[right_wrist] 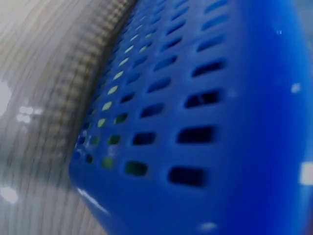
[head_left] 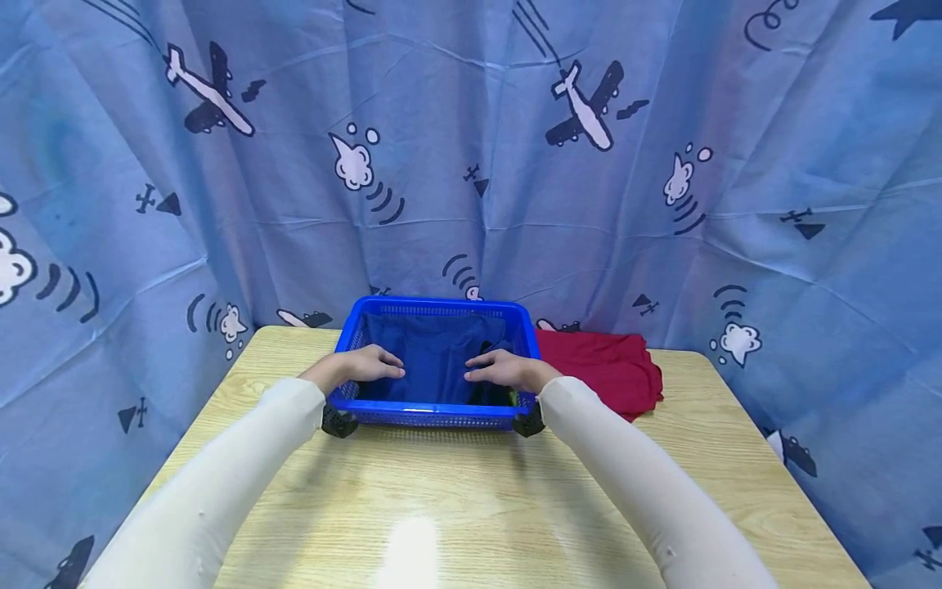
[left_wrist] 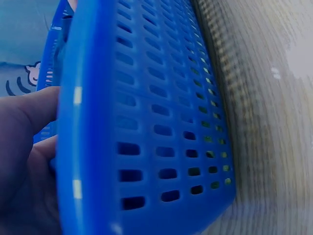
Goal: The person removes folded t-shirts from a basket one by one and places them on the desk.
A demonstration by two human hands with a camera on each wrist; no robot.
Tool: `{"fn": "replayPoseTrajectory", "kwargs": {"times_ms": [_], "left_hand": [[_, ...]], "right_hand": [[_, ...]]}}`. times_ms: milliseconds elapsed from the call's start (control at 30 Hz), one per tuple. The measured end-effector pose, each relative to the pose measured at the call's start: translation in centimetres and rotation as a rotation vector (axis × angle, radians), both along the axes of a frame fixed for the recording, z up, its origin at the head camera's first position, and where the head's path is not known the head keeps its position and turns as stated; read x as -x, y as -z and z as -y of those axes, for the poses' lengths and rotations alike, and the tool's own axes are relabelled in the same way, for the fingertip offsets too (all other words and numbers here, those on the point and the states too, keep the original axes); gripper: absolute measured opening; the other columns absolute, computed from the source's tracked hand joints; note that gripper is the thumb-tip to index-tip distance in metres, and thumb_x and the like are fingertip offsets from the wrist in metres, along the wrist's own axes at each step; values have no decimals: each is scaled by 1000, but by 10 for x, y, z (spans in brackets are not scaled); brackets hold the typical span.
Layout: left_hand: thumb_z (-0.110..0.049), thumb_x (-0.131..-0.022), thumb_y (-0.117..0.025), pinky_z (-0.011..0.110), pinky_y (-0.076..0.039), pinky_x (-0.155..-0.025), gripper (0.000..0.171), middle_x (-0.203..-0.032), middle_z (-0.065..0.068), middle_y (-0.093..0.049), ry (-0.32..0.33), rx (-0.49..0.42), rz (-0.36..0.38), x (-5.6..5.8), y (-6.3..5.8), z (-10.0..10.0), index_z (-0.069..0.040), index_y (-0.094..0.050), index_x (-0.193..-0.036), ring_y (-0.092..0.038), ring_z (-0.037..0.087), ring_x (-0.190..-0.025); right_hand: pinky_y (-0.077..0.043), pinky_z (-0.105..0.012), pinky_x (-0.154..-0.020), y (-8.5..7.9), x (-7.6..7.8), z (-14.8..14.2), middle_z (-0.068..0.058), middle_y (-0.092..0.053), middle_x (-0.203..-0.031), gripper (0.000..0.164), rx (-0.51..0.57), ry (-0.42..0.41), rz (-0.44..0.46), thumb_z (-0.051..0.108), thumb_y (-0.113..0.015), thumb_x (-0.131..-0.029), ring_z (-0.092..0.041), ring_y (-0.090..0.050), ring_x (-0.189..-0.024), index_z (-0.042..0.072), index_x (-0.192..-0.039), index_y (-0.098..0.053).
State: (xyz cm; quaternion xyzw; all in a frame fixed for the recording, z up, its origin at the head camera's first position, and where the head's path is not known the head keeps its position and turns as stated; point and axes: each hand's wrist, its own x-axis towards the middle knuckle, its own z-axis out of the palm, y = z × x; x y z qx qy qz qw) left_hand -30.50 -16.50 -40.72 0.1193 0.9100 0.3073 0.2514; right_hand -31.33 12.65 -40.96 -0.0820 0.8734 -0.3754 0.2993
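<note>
A blue plastic basket (head_left: 434, 409) with slotted walls holds folded dark blue cloth (head_left: 434, 356). Reaching in over its left side, my left hand (head_left: 371, 362) has its fingers extended and thumb apart, with nothing gripped. Opposite it, my right hand (head_left: 504, 370) is over the basket's right part, fingers loosely straight and pointing inward. A black and yellow-green item (head_left: 513, 397) shows partly under the right hand. In the left wrist view, the left hand (left_wrist: 29, 147) is behind the basket's rim (left_wrist: 78, 132). The right wrist view has only the basket wall (right_wrist: 161, 112), with the hand hidden.
Red folded cloth (head_left: 603, 368) lies on the wooden table (head_left: 441, 491) right of the basket, partly behind the right forearm. A blue curtain (head_left: 441, 164) with airplane prints hangs behind the table and along both sides. Black wrist cameras (head_left: 338, 421) sit close to the basket's front corners.
</note>
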Motion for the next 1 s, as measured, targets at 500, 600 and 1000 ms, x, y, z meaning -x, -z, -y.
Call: {"fn": "replayPoseTrajectory", "kwargs": {"times_ms": [500, 600, 1000], "left_hand": [[-7, -97, -64, 53, -42, -114, 48, -158, 29, -38, -209, -249, -98, 3, -3, 5, 0, -55, -143, -47, 43, -140], [-6, -95, -65, 52, -43, -114, 50, -159, 27, -36, -234, -285, -121, 5, -6, 7, -2, -55, -144, -44, 43, -143], [-8, -98, -62, 58, -39, -116, 57, -164, 24, -29, -226, -357, -91, -1, -13, 13, -9, -46, -153, -43, 45, -143]], "right_hand": [[-39, -55, -116, -11, 6, -4, -17, -20, -169, 59, 199, 162, -78, 18, -67, -98, -40, -31, -152, 15, -153, -46], [-38, -56, -116, -15, 7, -7, -16, -21, -169, 59, 212, 184, -96, 17, -67, -97, -40, -26, -154, 16, -153, -47], [-34, -54, -120, -28, 0, -26, -15, -6, -171, 63, 237, 205, -116, 16, -67, -98, -39, -24, -153, 21, -155, -43]]}}
